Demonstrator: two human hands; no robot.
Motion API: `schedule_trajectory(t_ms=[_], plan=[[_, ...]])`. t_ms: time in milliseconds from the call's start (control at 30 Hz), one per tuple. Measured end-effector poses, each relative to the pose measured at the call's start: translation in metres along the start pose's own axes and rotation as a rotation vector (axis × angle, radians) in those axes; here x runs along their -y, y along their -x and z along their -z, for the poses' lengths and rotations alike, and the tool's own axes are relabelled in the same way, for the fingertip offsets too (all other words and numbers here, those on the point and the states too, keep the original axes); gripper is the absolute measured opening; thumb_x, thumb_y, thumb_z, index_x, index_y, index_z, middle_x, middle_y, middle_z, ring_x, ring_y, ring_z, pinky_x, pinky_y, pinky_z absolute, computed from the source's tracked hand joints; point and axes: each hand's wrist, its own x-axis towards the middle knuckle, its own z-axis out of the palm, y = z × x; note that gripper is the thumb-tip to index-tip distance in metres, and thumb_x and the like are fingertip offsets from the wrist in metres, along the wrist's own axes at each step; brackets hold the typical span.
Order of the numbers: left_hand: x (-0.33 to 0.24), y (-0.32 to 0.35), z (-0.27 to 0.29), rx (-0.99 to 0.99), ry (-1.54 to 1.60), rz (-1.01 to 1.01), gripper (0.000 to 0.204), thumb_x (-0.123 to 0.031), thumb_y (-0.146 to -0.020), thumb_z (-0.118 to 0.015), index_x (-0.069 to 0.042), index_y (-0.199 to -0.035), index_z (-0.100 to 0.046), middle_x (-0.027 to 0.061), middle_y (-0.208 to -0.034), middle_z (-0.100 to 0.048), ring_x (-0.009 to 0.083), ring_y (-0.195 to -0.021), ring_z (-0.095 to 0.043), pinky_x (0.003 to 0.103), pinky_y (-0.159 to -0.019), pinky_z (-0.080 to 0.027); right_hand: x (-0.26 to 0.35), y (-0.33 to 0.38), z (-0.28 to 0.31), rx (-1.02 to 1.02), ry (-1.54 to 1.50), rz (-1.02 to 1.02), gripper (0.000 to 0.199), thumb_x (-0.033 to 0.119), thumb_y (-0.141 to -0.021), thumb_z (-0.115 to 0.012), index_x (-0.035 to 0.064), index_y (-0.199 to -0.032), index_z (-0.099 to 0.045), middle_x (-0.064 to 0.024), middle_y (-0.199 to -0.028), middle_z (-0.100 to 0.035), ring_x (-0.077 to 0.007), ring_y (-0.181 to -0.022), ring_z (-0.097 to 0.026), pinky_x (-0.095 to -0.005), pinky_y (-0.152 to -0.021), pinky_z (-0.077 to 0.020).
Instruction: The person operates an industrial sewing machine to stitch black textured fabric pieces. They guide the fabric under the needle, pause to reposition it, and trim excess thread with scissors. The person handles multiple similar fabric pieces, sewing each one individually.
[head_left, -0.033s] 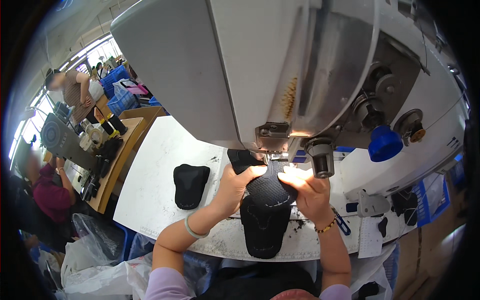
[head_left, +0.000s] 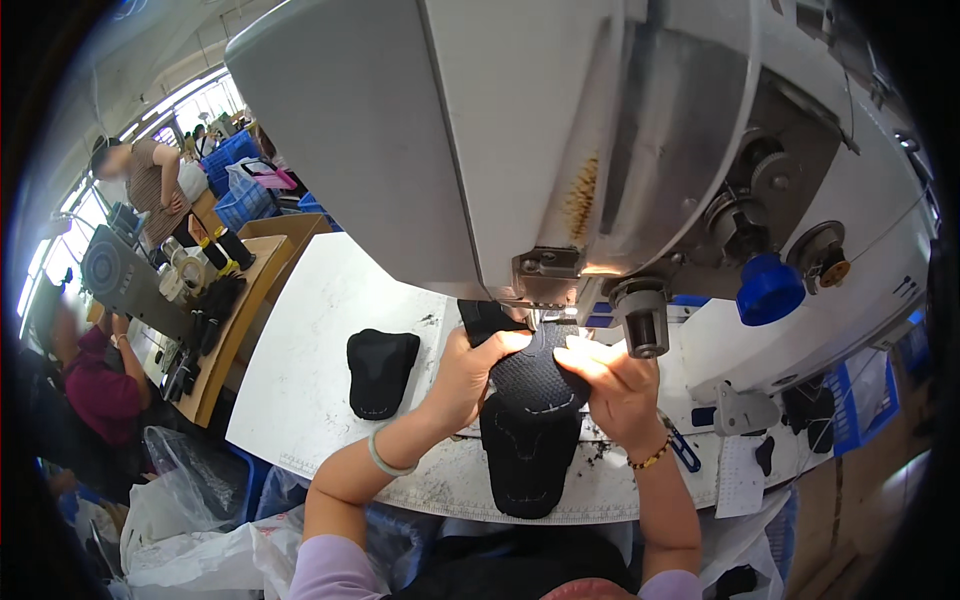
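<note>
Textured black piece held under a sewing-machine head

Nearest, a smooth black piece (head_left: 530, 470) lies at the front edge of the white tabletop (head_left: 290, 390). Behind it, the left hand (head_left: 462, 378) and the right hand (head_left: 625, 395) hold the textured black piece (head_left: 540, 385), each grip closed on one side, thumbs on top. The sewing-machine head (head_left: 400, 150) stands above. To the left, apart, lies another black piece (head_left: 382, 372). Farther is a person in maroon (head_left: 105, 400), then one in stripes (head_left: 155, 185)

From afar I see black dimpled cloth (head_left: 538, 384) with white stitching (head_left: 552, 408), a white table (head_left: 300, 340), blue knob (head_left: 769, 289) and brown striped shirt (head_left: 148, 185).
</note>
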Motion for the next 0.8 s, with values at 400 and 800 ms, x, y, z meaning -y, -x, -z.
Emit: schedule_trajectory(t_ms=[400, 800], plan=[[0.004, -0.011, 0.014, -0.006, 0.044, 0.056, 0.015, -0.006, -0.086, -0.054, 0.003, -0.093, -0.063, 0.0087, -0.088, -0.065, 0.0134, -0.076, -0.063, 0.027, -0.072, -0.051, 0.006, 0.004, -0.005, -0.002, 0.079, 0.013, 0.035, -0.003, -0.069, -0.059, 0.0103, -0.099, -0.069, -0.0027, -0.102, -0.065, -0.0154, -0.072, -0.056, -0.0292, -0.065, -0.0423], [0.001, -0.011, 0.008, -0.015, 0.039, -0.093, 0.018, -0.013, -0.091, -0.057, 0.002, -0.102, -0.06, 0.0056, -0.093, -0.064, 0.0102, -0.083, -0.06, 0.024, -0.075, -0.049, -0.003, 0.004, -0.013, -0.187, -0.122, -0.004, 0.026, -0.007, -0.074, -0.061, 0.0063, -0.094, -0.054, -0.0072, -0.081, -0.058, -0.0236, -0.064, -0.049, -0.0365, -0.061, -0.039]])
